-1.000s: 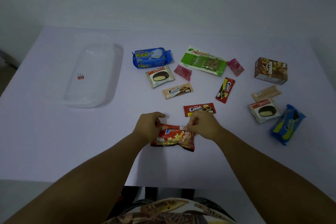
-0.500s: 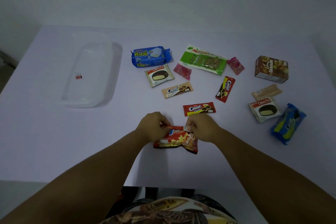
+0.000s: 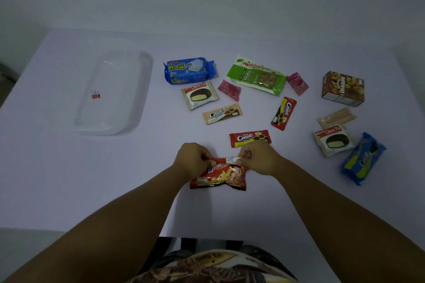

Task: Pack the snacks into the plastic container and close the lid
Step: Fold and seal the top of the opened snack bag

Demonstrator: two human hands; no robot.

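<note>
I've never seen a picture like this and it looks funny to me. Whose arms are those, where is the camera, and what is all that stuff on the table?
The camera sits on a person's head and looks down, so you see that person's own arms. The left hand and the right hand each pinch the top edge of a red potato snack bag. On the table lie more snacks: two Choco Pie packs, a green nut bag, a blue wafer pack, a brown box and some small cookie packs. On the left is a clear plastic container with a small red binder clip lying in it. No snack is in it yet.
</note>
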